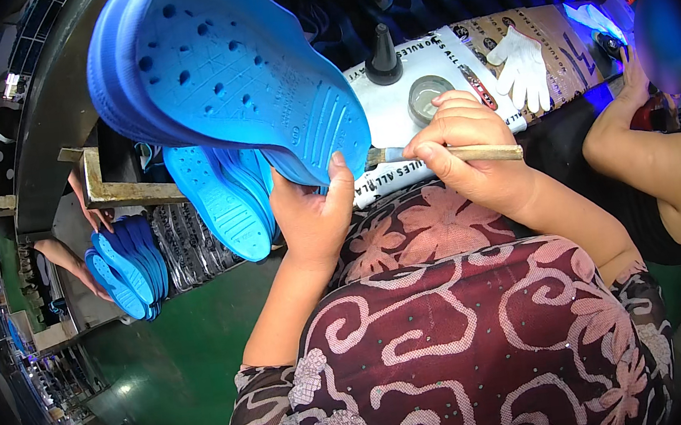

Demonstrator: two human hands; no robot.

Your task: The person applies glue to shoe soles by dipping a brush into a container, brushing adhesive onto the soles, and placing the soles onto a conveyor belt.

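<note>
From the round, translucent dish [420, 103] on the white printed sheet [384, 119], the black tapering cone [384, 61] stands between ten and eleven; the white knit glove [522, 70], on brown cardboard [563, 61], lies at three; the wooden-handled flat brush [486, 152] at six; the held blue perforated shoe soles [232, 74] between nine and ten; more blue soles [226, 204] at eight.

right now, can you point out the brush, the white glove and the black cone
Brush [482, 152]: head view, on the wooden handle.
White glove [524, 72]: head view, on its broad middle.
Black cone [384, 62]: head view, on its side.
</note>
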